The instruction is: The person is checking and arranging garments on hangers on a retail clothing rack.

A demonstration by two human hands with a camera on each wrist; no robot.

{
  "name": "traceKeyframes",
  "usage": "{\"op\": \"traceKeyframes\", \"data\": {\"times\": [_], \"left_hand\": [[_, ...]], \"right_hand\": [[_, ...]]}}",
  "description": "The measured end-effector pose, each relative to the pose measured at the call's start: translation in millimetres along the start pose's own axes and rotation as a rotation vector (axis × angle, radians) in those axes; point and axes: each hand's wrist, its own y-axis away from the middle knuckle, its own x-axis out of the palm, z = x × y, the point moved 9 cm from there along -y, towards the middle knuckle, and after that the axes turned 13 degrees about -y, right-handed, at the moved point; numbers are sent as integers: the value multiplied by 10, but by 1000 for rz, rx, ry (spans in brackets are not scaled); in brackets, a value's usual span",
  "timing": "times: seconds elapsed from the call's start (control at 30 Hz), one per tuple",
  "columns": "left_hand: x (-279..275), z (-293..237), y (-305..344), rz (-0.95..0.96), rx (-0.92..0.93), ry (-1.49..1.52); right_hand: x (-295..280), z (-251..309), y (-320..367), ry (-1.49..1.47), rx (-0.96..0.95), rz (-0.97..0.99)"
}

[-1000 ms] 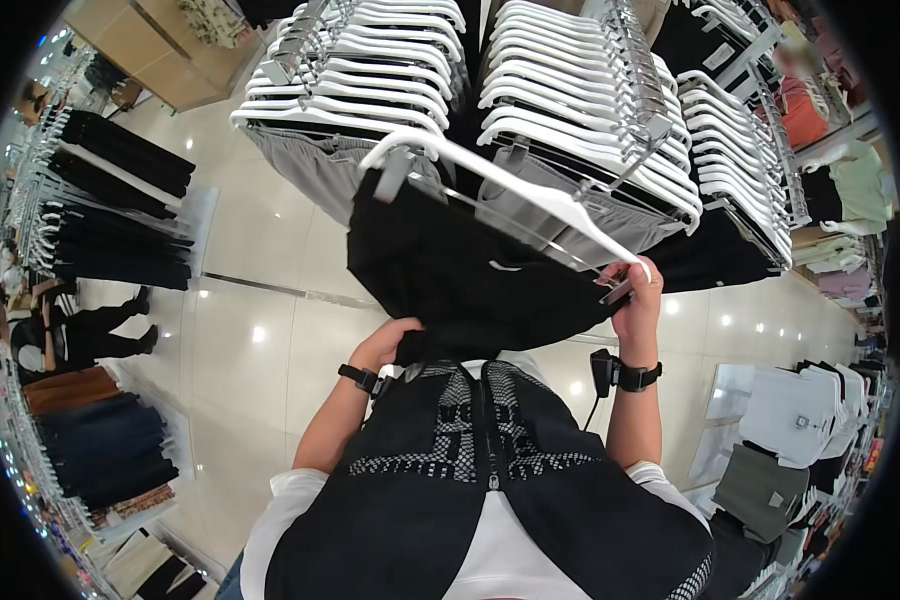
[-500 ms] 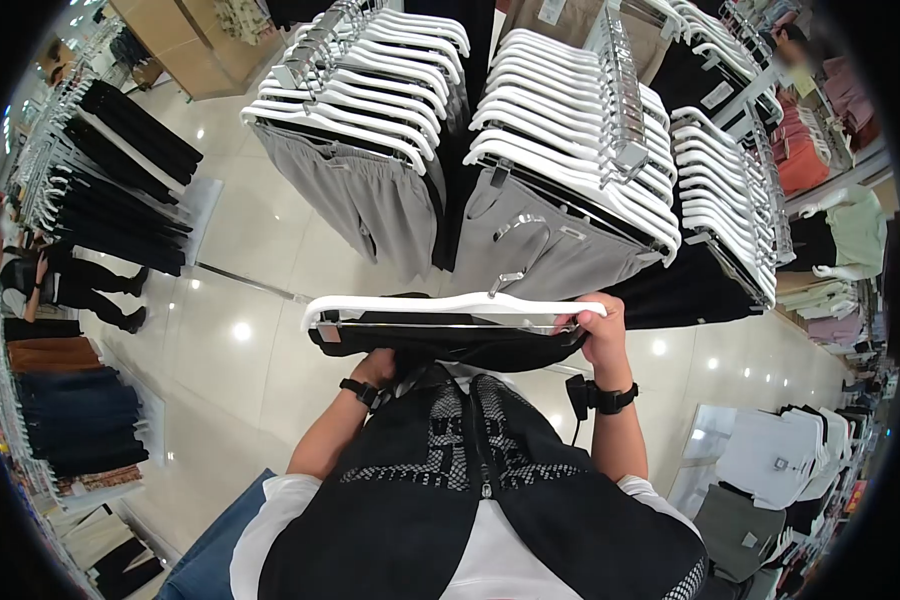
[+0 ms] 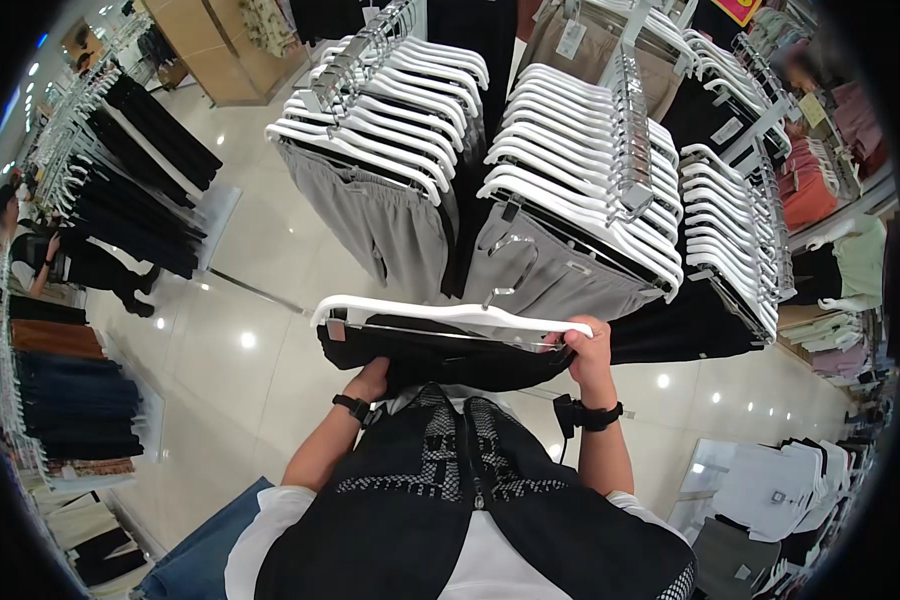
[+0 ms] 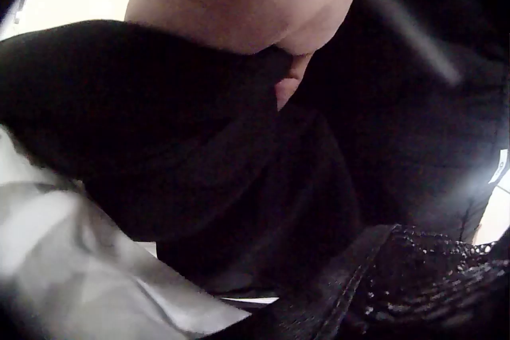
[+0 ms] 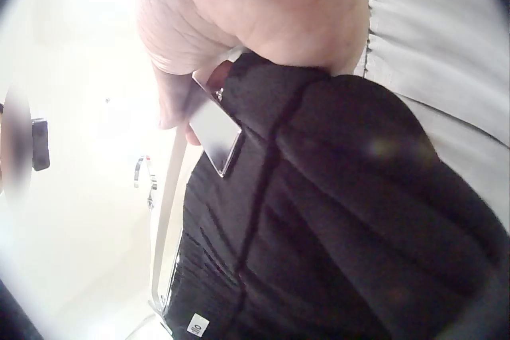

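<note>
A white hanger (image 3: 440,312) lies nearly level before my chest, its metal hook pointing towards the rack. Black pants (image 3: 450,365) hang from its clips, bunched against my vest. My right hand (image 3: 592,352) grips the hanger's right end, thumb over the white arm. Beside those fingers, the right wrist view shows a shiny metal clip (image 5: 217,137) on the gathered waistband, and a small white label (image 5: 198,325). With my left hand (image 3: 371,380) I hold the pants below the hanger's left side; in the left wrist view, black cloth covers most of the fingers.
Ahead stands a rack of grey pants (image 3: 535,255) on closely packed white hangers (image 3: 570,130). More black pants (image 3: 685,325) hang at its right. Clothes rails line the left, where a person (image 3: 80,262) stands. Folded shirts (image 3: 770,490) lie at lower right.
The hanger has come down towards my chest and swung from a slant to nearly level. The pants, spread out before, are now bunched beneath it. Both hands keep their hold.
</note>
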Motion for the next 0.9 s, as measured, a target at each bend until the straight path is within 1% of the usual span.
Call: {"op": "traceKeyframes", "data": {"times": [0.07, 0.17, 0.23, 0.27, 0.37, 0.47, 0.57, 0.67, 0.9], "left_hand": [[300, -120, 114, 10, -109, 137], [315, -104, 70, 45, -112, 166], [-35, -83, -171, 50, 142, -511], [-95, -61, -221, 52, 271, -843], [90, -153, -208, 155, 144, -353], [289, -201, -145, 196, 27, -35], [27, -33, -256, 212, 27, -66], [-56, -37, -261, 205, 31, -73], [-25, -398, -264, 204, 66, -84]], "right_hand": [[23, 29, -16, 23, 0, 22], [78, 94, -46, 22, 6, 24], [94, 136, -82, 54, 11, 24], [96, 151, -79, 71, 19, 23], [120, 205, -101, 56, 16, 19], [95, 167, -100, 38, 9, 15], [99, 95, -93, 37, 21, 20], [133, 70, -91, 41, 19, 22], [200, 42, -287, 52, 9, -9]]}}
